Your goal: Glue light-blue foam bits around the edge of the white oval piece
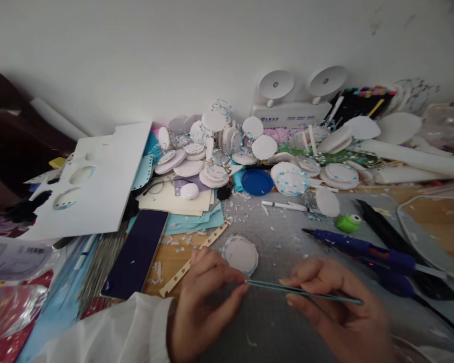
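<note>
My right hand pinches a pair of thin teal tweezers, held almost level, with the rear end sticking out past the fingers. The tips reach leftward to my left hand, whose thumb and index finger are closed together right there. Whatever those fingertips pinch is too small or hidden to make out. Just beyond them on the grey cutting mat lies a round white disc with a ragged rim and some pale blue bits at its edge.
A blue glue gun with a red light and a green frog-like figure lie at right. A phone and punched wooden strip are at left. Behind are a blue lid, a white pen and piled white discs.
</note>
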A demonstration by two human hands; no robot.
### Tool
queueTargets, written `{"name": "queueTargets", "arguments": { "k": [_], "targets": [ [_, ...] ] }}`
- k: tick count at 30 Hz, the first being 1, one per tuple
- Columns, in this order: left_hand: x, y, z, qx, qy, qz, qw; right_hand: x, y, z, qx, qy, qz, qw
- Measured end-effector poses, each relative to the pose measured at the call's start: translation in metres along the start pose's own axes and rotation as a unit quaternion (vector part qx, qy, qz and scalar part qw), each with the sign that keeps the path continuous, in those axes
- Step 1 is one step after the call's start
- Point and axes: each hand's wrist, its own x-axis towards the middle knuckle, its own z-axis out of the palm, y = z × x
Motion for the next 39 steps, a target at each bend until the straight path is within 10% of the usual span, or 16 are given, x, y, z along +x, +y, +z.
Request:
{"name": "queueTargets", "arguments": {
  "k": [39],
  "targets": [
    [-0.007,-0.008,0.006,0.006,-0.011,0.056,0.998,0.008,-0.007,-0.011,0.042,-0.047,0.055,0.997]
  ]
}}
